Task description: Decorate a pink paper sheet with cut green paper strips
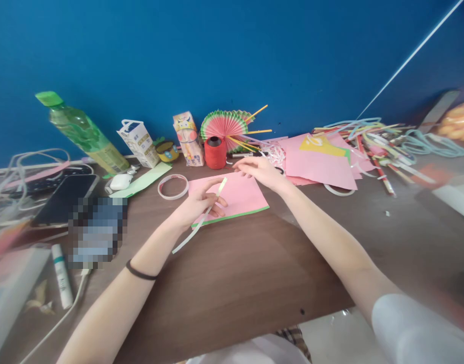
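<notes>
Between the fingers of my left hand (201,203) is a narrow pale strip (196,230), whitish with a yellow-green upper end; I cannot tell if it is paper or tape. Its lower end hangs out toward the table. Below that hand lies a pink sheet of paper (247,194) with a green band along its near edge. My right hand (260,171) hovers at the sheet's far right, fingers loosely apart and holding nothing I can see. A red spool of thread (215,153) stands just beyond it. A roll of tape (173,187) lies left of the sheet.
Along the blue wall stand a green bottle (88,134), small cartons (189,141) and a pleated pink-green paper fan (222,126). To the right are pink papers (319,169) and several colored sticks (379,151). Phones (67,199), an earbud case (120,182) and a marker (62,275) lie left.
</notes>
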A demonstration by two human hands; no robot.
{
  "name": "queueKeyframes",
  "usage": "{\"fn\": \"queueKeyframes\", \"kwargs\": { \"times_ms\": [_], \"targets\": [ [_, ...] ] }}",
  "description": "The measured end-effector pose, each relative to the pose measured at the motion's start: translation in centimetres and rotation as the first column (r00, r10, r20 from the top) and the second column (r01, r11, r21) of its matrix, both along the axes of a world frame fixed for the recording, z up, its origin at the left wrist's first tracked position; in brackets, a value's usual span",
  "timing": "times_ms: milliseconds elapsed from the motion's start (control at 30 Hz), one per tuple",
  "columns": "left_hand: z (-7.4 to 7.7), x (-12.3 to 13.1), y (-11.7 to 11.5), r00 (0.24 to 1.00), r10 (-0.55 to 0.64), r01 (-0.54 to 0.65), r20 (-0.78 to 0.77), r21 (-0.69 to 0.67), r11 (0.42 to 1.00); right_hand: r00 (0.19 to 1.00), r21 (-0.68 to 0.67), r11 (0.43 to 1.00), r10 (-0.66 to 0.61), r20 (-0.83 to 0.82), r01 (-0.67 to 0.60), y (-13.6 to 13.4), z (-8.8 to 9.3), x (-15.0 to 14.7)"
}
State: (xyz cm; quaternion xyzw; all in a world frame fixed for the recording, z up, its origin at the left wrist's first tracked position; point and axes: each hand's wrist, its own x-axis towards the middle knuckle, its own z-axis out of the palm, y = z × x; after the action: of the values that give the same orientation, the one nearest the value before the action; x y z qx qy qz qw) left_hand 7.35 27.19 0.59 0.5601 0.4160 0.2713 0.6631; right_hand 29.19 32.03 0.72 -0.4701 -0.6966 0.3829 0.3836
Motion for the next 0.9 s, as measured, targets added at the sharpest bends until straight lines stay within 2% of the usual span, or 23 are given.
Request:
{"fn": "queueKeyframes", "kwargs": {
  "times_ms": [100,167,267,533,900],
  "targets": [
    [0.1,0.0,-0.1,1.000,0.025,-0.025,0.009,0.009,1.000,0.988,-0.049,0.987,0.149,-0.031,-0.150,-1.2,0.3,-1.6],
    [0.1,0.1,-0.1,0.999,0.033,-0.033,0.020,0.014,0.999,0.986,-0.003,0.986,0.165,-0.007,-0.165,-1.7,0.2,-2.1],
    [-0.1,0.0,0.0,0.999,0.025,-0.026,0.034,0.016,1.000,0.991,0.075,0.988,0.131,0.028,-0.133,-2.0,0.0,-2.6],
    [-0.2,0.1,-0.1,0.999,0.016,-0.017,0.044,0.013,1.000,1.000,0.161,0.987,0.014,0.022,-0.017,-2.6,-0.1,-3.3],
    [-0.1,0.6,-0.5,0.996,0.071,-0.063,0.061,-0.111,0.992,0.994,0.147,0.983,-0.109,0.011,0.106,-2.8,-0.6,-3.9]
  ]
}}
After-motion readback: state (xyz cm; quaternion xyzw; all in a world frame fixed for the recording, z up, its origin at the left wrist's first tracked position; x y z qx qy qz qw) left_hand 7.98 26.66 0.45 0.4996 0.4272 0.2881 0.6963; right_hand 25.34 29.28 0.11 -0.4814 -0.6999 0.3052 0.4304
